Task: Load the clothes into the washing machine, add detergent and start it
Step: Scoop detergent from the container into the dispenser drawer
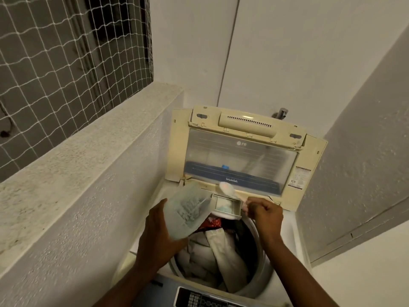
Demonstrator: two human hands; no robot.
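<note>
A top-loading washing machine (pixel 285 220) stands with its cream lid (pixel 241 149) raised against the back wall. Clothes (pixel 219 251), mostly pale with some red and dark pieces, fill the drum. My left hand (pixel 161 227) grips a translucent detergent container (pixel 188 209) with bluish powder inside, tilted over the drum's rear left. My right hand (pixel 265 212) holds a white plastic spoon (pixel 228 189) by its handle, the bowl raised above the pulled-out detergent drawer (pixel 226 206), which has pale blue powder in it.
A rough concrete parapet (pixel 88 162) runs along the left, topped by netting (pixel 55 63). White walls close in behind and on the right. A tap (pixel 281 113) sticks out behind the lid. The machine's control panel (pixel 203 300) lies at the bottom edge.
</note>
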